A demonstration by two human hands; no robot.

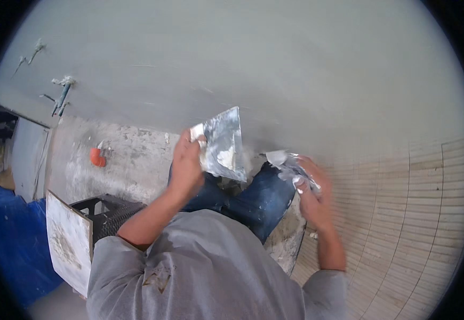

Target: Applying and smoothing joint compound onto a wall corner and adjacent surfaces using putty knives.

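Observation:
My left hand (186,166) grips one edge of a flat metal plastering plate (224,141), tilted up in front of my lap. White plaster lies in patches across the plate, thickest near its lower middle. Closed around a plaster-smeared putty knife (281,158), my right hand (316,186) is to the right of the plate, apart from it. Motion blurs that hand, and plaster covers much of the tool, so its handle is hard to make out. Both tools are between me and the smooth grey wall (296,69).
Plaster-caked pipe stubs (62,95) stick out of the wall at far left. An orange pipe elbow (97,157) protrudes from the rough lower strip. Beside my left arm are a black plastic crate (117,213) and a stained white board (69,240). Ribbed tiles (392,224) cover the right side.

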